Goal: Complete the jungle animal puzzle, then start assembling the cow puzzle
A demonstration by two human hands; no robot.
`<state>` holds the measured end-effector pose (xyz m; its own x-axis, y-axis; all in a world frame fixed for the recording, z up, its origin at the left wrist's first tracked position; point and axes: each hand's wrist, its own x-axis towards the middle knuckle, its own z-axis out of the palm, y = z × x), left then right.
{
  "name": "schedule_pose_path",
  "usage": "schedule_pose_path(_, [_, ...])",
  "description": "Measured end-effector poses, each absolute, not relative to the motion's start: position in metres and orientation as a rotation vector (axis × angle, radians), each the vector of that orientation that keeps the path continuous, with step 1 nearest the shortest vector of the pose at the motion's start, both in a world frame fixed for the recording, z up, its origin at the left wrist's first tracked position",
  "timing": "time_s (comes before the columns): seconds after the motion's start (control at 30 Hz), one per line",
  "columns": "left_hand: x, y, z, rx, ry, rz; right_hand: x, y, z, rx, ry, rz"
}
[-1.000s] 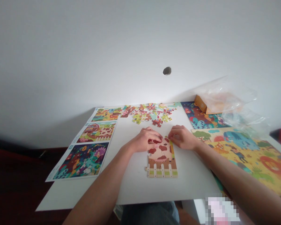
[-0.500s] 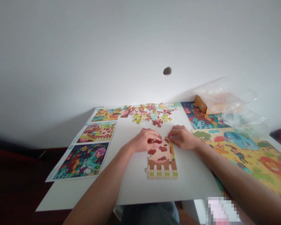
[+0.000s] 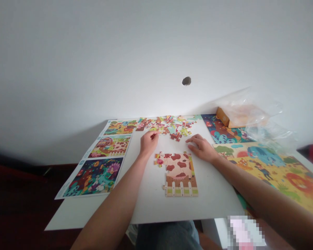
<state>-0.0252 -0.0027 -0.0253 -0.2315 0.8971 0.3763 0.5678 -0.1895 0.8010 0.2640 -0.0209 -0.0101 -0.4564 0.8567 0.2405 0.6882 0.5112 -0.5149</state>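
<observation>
A partly joined puzzle [image 3: 181,175] showing a spotted cow's body above a white fence lies on the white table [image 3: 151,205]. The cow's head piece [image 3: 159,159] adjoins its upper left side. Beyond it, at the near left edge of the loose puzzle pieces [image 3: 172,126], my left hand [image 3: 149,141] has its fingers curled together; whatever they pinch is too small to make out. My right hand [image 3: 199,147] rests over the table just past the puzzle's upper right corner, fingers apart and holding nothing.
Left of my left arm lies a sheet [image 3: 94,177] with three printed pictures. At the right are a finished yellow animal puzzle [image 3: 273,173], a dark puzzle [image 3: 216,130], an orange box [image 3: 223,117] and clear plastic wrap [image 3: 268,114]. The wall stands behind.
My left hand has moved off the puzzle, away and left toward the loose pieces, uncovering the cow's head piece. My right hand has lifted off the puzzle's corner and its fingers have spread.
</observation>
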Motion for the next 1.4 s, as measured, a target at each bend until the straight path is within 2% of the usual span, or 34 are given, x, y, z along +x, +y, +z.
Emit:
schedule_pose_path(0.47, [-0.021, -0.002, -0.020, 1.614, 1.955, 1.342, 0.256, -0.016, -0.013, -1.380, -2.270, 0.386])
schedule_pose_path(0.87, [-0.018, 0.006, -0.018, 1.649, 1.942, 1.306, 0.231, -0.014, -0.008, -1.464, -2.383, 0.075])
schedule_pose_path(1.27, [-0.017, 0.005, -0.020, 1.773, 1.854, 1.260, 0.236, 0.000, -0.012, -1.410, -2.267, 0.233])
schedule_pose_path(1.4, [-0.017, 0.003, -0.019, 1.785, 1.845, 1.242, 0.241, 0.009, -0.017, -1.494, -2.134, 0.175])
